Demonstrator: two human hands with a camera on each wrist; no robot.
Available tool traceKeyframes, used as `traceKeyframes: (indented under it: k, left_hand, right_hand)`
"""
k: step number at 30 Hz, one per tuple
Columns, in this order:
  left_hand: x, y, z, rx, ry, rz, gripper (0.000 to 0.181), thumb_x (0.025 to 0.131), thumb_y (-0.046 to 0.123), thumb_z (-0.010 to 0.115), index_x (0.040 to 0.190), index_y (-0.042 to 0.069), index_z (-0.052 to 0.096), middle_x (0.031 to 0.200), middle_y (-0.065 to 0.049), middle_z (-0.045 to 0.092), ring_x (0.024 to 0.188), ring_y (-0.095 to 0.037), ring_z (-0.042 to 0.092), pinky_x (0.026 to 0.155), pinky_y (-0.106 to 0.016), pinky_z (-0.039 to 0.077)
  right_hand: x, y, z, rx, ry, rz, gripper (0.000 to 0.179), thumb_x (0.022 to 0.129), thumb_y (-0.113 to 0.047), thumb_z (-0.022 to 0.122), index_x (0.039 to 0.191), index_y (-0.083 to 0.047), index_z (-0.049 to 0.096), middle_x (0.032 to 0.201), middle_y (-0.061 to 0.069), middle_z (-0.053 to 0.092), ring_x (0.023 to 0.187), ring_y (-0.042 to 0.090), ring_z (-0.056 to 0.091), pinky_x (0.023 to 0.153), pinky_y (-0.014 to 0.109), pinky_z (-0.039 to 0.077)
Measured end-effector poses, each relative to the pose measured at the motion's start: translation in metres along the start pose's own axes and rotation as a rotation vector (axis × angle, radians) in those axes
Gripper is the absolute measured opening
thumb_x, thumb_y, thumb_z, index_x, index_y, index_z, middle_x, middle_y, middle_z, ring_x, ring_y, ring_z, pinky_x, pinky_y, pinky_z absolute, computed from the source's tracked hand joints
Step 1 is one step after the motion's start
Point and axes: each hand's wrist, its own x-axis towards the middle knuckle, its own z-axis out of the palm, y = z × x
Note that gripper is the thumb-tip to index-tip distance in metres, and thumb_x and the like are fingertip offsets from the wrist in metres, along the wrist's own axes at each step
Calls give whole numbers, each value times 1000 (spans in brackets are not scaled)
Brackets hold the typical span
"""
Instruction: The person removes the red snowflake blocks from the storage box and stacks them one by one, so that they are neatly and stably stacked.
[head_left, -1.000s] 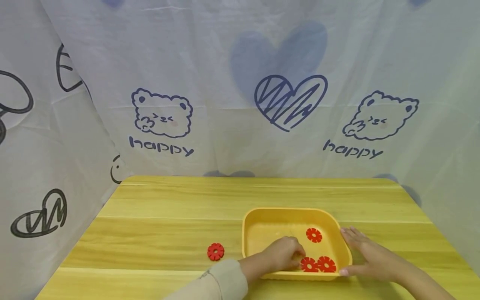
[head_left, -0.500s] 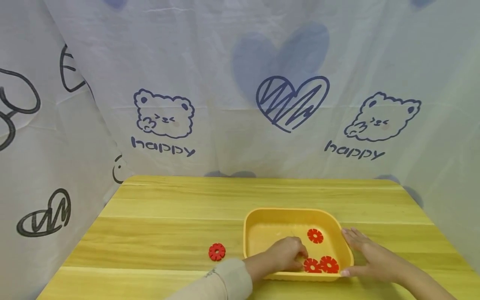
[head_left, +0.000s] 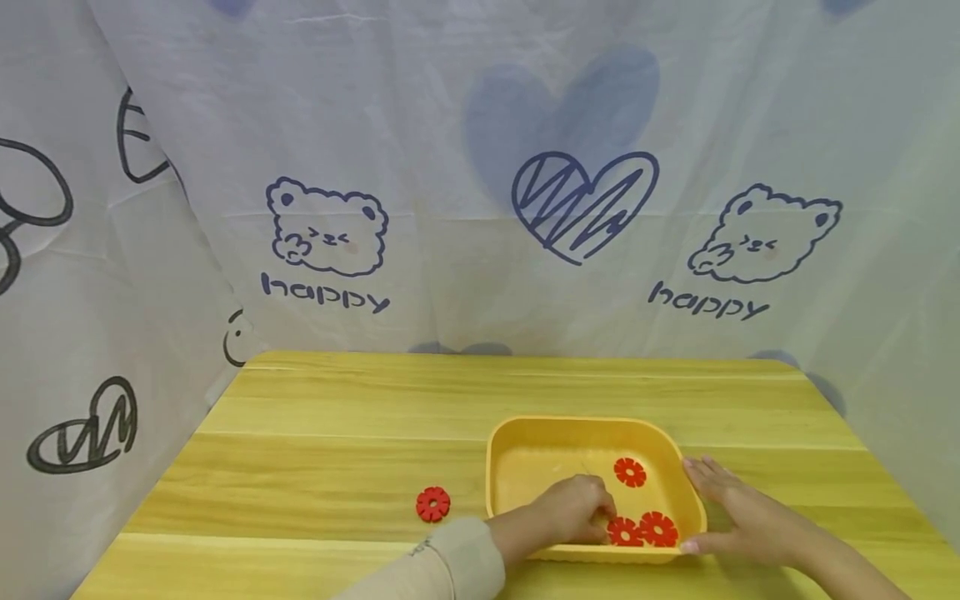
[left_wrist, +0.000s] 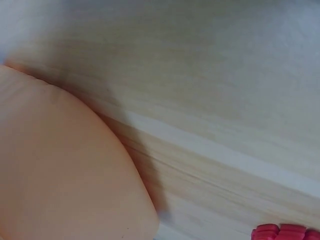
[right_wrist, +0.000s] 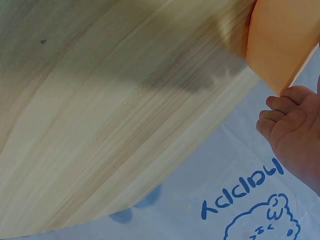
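A yellow plastic tub (head_left: 517, 425) holds several red notched discs. One lies toward its back right (head_left: 630, 472), and two sit together by the front wall (head_left: 658, 529). My left hand (head_left: 573, 508) reaches in over the front rim, its fingers bent down beside the front discs. The back of the hand hides its fingertips, so I cannot tell whether they pinch a disc. My right hand (head_left: 750, 517) holds the tub's right end, fingers along the side and thumb at the front corner. In the right wrist view, that hand (right_wrist: 297, 125) meets the tub's orange-looking wall (right_wrist: 282, 45).
Left of the tub, one red notched disc (head_left: 432, 504) lies on the wood-grain table (head_left: 315, 467); its edge (left_wrist: 285, 232) shows in the left wrist view. A pale curtain (head_left: 450, 275) printed with bears and hearts hangs behind the table and along the left side.
The head view has shifted slightly. My left hand stays inside the tub with only a slight movement to the right. The right hand and discs look the same.
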Motion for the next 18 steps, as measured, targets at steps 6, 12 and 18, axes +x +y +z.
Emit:
traceKeyframes:
  k: [6,12,18]
  left_hand:
    - [-1,-1,0,-13,17,17,18,79,15,69,96,15,73,89,7,65,79,0,53,69,-5,40]
    - [0,-2,1,22,33,43,17,79,16,68,95,16,73,89,8,65,80,2,54,70,-4,40]
    - [2,-1,2,31,48,60,15,79,11,65,91,15,74,88,7,67,78,2,56,68,-2,41]
  right_hand:
    - [1,-1,-1,13,-12,23,98,71,-50,71,135,14,34,142,33,31,127,57,24,98,65,24]
    - [1,0,-1,24,-15,17,98,71,-49,71,135,15,33,142,34,30,127,58,23,97,66,23]
    - [1,0,-1,22,-17,23,99,72,-50,71,135,15,33,142,34,30,127,58,23,98,65,23]
